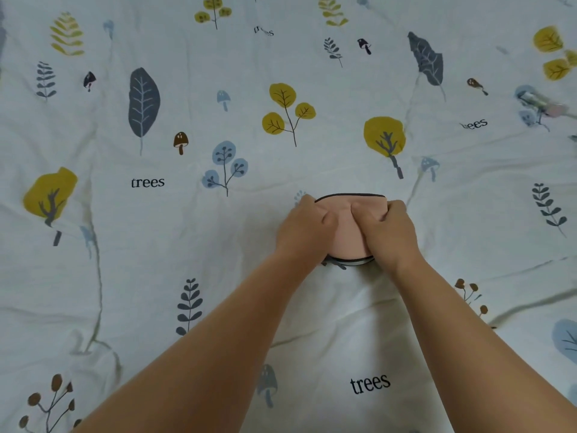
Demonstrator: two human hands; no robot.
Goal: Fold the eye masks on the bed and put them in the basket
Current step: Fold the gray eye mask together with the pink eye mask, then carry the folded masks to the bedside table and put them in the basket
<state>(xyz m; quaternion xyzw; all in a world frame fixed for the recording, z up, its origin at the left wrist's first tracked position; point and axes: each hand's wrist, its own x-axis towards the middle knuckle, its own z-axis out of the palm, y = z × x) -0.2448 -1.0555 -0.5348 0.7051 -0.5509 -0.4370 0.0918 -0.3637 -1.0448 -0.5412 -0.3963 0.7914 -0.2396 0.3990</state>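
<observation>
A pink eye mask [347, 235] with a dark trim lies folded on the bed sheet [187, 239], a little right of centre. My left hand [307, 228] grips its left side with curled fingers. My right hand [388, 228] grips its right side the same way. Both thumbs meet over the mask's upper middle. The hands cover the mask's side edges. No basket is in view.
The white sheet is printed with leaves, trees and mushrooms and has wrinkles. A blurred pinkish and grey object [544, 103] lies at the far right edge; I cannot tell what it is.
</observation>
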